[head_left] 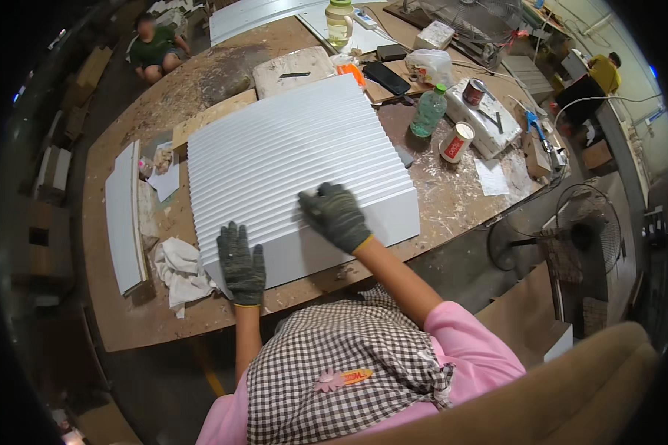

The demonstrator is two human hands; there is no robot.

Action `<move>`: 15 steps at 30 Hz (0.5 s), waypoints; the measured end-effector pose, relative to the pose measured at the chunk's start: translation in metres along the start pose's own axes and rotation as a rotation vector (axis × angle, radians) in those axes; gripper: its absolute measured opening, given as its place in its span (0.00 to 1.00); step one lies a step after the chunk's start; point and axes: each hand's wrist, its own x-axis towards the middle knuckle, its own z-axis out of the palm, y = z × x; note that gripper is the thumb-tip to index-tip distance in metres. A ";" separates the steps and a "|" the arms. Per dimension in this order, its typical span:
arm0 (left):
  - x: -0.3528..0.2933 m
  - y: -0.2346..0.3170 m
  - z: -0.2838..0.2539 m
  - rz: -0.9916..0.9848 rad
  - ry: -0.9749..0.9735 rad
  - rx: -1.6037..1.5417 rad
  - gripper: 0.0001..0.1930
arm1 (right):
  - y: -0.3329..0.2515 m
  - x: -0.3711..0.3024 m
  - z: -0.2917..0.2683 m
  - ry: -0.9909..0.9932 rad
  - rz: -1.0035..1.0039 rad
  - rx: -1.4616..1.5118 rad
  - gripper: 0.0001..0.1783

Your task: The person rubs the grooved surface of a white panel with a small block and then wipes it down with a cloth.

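A white ribbed panel point(289, 141) lies on the workbench before me, its grooves running across and a smooth plain strip along the near edge. My left hand point(242, 265), in a dark grey-green knit glove, rests flat near the panel's near left corner, fingers stretched out. Gloved the same way, my right hand point(337, 217) is on the ribs just above the plain strip, right of the middle. Its fingers are curled in and slightly blurred; whatever they hold, if anything, is hidden beneath them. A crumpled white cloth point(182, 276) lies left of my left hand.
Right of the panel stand a green-capped bottle point(428, 111), a paper cup point(457, 142) and a white block point(486, 119) bearing a small can point(473, 92). A phone point(386, 78) lies behind. At left is a white board point(123, 219). A fan point(586, 230) stands off the bench.
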 end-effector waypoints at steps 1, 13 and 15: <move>-0.003 -0.009 0.003 -0.007 0.002 -0.012 0.25 | -0.011 0.007 0.012 -0.148 -0.018 -0.140 0.16; -0.009 -0.032 0.032 -0.007 0.122 -0.036 0.20 | 0.128 -0.020 -0.053 0.343 0.671 0.566 0.10; -0.005 -0.033 0.037 0.011 0.131 -0.038 0.21 | 0.113 -0.012 -0.024 0.268 0.050 -0.258 0.12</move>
